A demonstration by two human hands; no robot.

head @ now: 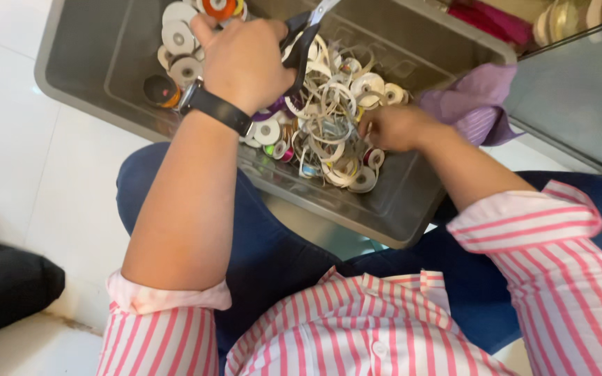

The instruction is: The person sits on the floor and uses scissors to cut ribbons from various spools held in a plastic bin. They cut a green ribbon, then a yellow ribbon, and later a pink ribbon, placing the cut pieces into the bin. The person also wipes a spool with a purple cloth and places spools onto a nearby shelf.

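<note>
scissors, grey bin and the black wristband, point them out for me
scissors (299, 43), head view, on the black handle in the left hand.
grey bin (81, 59), head view, on its bare inner wall.
black wristband (217, 109), head view, on the strap.

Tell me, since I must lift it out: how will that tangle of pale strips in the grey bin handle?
The tangle of pale strips looks thin and curled, so probably floppy and light. It is laced among spools, so lifting may drag some along. The right hand already reaches into it.
</note>
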